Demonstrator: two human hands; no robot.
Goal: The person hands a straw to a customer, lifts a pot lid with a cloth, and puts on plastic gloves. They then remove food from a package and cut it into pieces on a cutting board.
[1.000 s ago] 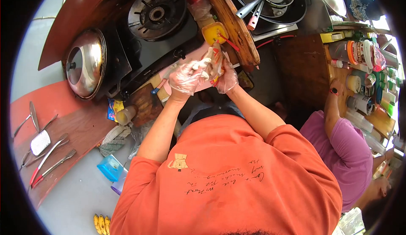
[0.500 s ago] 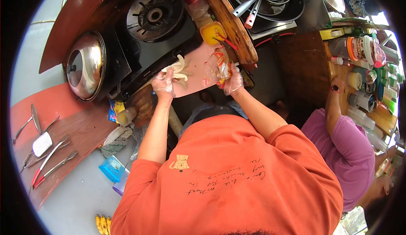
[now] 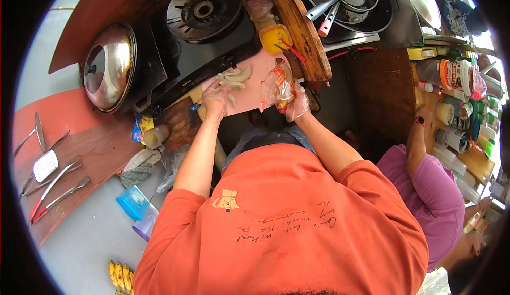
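On a pink board (image 3: pixel 249 94), several pale, curved pieces (image 3: pixel 237 77) lie in a small heap; they look like peeled bananas, though I cannot be sure. My left hand (image 3: pixel 216 101), in a clear plastic glove, rests beside the heap at the board's left edge, fingers stretched out. Also gloved, my right hand (image 3: pixel 298 106) grips a crinkled clear plastic bag (image 3: pixel 277 87) with red and yellow print at the board's right side. What the bag contains is hard to make out. Behind it stands a yellow tub (image 3: pixel 274 40) with a red-handled utensil in it.
A black gas stove (image 3: pixel 204 10) lies beyond the board, with a domed metal lid (image 3: pixel 110 66) to its left. A wooden divider (image 3: pixel 303 24) separates it from pans (image 3: pixel 345 2). Tongs (image 3: pixel 56 188) lie far left. A co-worker in a purple shirt (image 3: pixel 422 204) is at right.
My left hand has slid back from the pale pieces, its fingers now lower beside them. The plastic bag in my right hand is spread wider toward the left. The view has shifted slightly.
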